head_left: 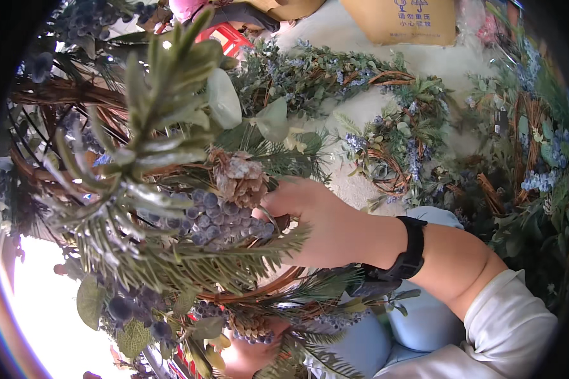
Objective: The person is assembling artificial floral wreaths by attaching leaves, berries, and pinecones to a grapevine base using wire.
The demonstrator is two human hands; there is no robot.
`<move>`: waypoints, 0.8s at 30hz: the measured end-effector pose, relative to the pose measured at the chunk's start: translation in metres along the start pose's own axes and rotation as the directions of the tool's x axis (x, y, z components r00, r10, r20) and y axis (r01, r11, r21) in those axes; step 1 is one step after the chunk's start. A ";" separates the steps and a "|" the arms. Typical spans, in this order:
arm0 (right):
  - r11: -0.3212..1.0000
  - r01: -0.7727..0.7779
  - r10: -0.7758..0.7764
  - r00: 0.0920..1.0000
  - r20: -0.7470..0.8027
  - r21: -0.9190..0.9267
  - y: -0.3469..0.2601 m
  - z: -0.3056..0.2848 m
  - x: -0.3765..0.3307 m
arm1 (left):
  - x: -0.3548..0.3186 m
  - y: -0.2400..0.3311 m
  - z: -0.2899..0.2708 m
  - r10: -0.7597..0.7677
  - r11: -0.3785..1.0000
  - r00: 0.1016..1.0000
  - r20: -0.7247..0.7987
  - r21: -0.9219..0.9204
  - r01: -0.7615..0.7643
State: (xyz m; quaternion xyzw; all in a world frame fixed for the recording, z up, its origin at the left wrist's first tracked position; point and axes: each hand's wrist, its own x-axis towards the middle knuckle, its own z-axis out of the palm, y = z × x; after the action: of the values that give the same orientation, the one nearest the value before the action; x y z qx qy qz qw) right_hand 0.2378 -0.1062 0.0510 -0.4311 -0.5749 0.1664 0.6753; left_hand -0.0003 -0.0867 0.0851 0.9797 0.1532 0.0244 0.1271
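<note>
Closely, my right hand [325, 221] curls beside a scaly pinecone [240, 179] and round, dusty berries [205, 218]; spiky greenery [300, 347] partly covers my left hand [246, 355]; I can't tell either grip.

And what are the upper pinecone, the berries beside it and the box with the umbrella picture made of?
Upper pinecone: woody, perhaps real; its brown scales look dry and matte.
Berries: probably plastic or foam; they're round and even, with a frosty, dusty-looking coat.
Box: likely cardboard; it's flat, tan and dull.
</note>
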 end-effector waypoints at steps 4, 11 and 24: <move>0.998 -0.059 0.059 0.998 0.023 -0.005 -0.001 0.007 -0.005 | -0.010 0.000 0.009 -0.225 0.964 0.971 -0.087 0.125 0.234; 0.974 -0.227 0.227 0.968 0.107 -0.008 -0.005 0.019 -0.008 | -0.030 -0.014 0.050 -0.091 0.968 0.926 -0.366 0.185 0.168; 0.943 -0.332 0.332 0.942 0.055 -0.001 0.013 0.034 -0.016 | -0.078 -0.018 0.087 -0.419 0.905 0.670 -0.613 -0.227 0.359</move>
State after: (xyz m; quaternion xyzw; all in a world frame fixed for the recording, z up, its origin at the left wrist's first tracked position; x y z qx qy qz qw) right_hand 0.2052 -0.0969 0.0293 -0.5145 -0.5114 0.2916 0.6235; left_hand -0.0724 -0.1152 -0.0038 0.8475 0.3916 0.3409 0.1108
